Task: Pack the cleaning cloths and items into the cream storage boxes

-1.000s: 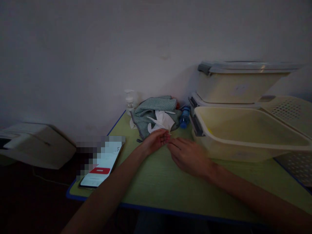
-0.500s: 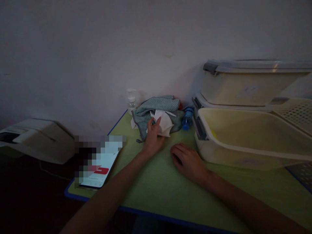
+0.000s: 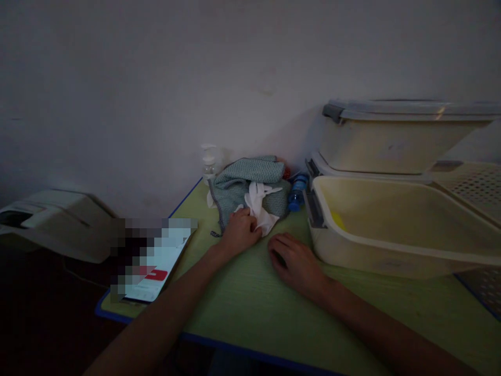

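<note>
My left hand (image 3: 240, 231) is closed at the lower edge of a crumpled white tissue (image 3: 258, 204), its fingers curled against it. Part of the tissue stands up in a twisted fold. Behind it lies a bunched grey-green towel (image 3: 250, 171) with a dark stitched edge. My right hand (image 3: 293, 261) rests on the green tabletop (image 3: 242, 308), loosely curled, with a dark hollow between thumb and fingers and nothing seen in it. It is just right of the tissue and apart from it.
A blue-labelled bottle (image 3: 298, 192) lies beside the towel. On the right stand a cream bin (image 3: 376, 261) with something yellow inside and a lidded bin (image 3: 376, 143) behind. A pump bottle (image 3: 209, 164) stands by the wall. At left are a lit phone (image 3: 154, 277) and a white appliance (image 3: 74, 222).
My left hand has come down and nearer, its spread fingers now curled. The tissue has changed from a spread sheet to a twisted, lower bunch. My right hand stays on the table.
</note>
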Demonstrator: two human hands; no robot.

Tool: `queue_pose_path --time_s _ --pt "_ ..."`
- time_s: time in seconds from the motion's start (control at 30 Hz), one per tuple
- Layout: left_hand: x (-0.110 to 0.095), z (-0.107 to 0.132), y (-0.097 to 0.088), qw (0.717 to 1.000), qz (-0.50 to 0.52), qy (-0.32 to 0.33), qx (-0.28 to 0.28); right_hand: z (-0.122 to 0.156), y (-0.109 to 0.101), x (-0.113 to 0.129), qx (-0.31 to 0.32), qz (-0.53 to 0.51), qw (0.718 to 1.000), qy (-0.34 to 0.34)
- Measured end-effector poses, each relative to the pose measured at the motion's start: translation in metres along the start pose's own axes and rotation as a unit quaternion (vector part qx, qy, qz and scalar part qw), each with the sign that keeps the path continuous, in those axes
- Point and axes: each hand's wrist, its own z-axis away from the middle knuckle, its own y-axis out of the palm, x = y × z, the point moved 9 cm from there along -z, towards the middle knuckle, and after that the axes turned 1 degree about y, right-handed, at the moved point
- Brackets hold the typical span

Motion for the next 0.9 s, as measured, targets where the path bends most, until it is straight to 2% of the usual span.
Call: queue_pose_path --time_s 0.27,0.43,0.53,0.67,0.77,0.9 --pt "-0.031 0.012 0.02 0.986 0.069 0.112 0.101 0.0 0.0 -0.003 -0.012 -0.029 0.999 0.016" --pt "-0.042 0.016 0.02 0.979 0.106 0.147 0.09 0.0 -0.002 -0.009 -0.029 -0.04 0.998 0.035" --pt "-0.038 0.014 0.015 0.982 0.123 0.138 0.049 0.001 -0.005 -0.014 -0.05 -0.067 0.995 0.049" --pt "-0.02 0.008 0.011 0.991 0.111 0.075 0.004 0.003 -0.007 -0.017 -0.078 -0.081 0.993 0.046" --pt "-0.012 0.006 0.013 0.995 0.093 0.042 0.01 0.003 -0.006 -0.016 -0.088 -0.054 0.994 0.038" --pt "-0.016 0.006 0.017 0.994 0.087 0.042 0.052 0.001 -0.004 -0.015 -0.077 -0.052 0.995 0.034"
